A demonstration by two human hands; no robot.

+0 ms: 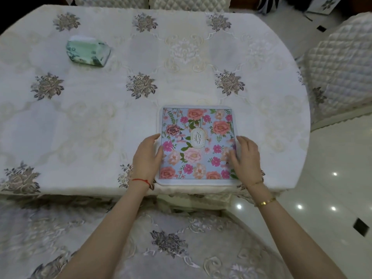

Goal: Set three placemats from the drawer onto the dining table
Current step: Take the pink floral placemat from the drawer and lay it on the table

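Head view: 1 floral placemat (196,146) lies flat on the dining table (90,117), at its near edge. Left hand (148,158) rests on the mat's left border, right hand (246,158) on its right side, both w/ fingers spread flat, gripping nothing. Far left beyond the hands sits a green tissue pack (88,51); a quilted chair (340,71) stands right of them.

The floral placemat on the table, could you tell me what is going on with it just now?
A person is setting a floral placemat flat on the dining table, near its front edge. The left hand rests at the mat's left edge and the right hand lies on its right side, fingers spread. Only this one placemat is visible on the table. A green tissue pack lies apart at the far left.
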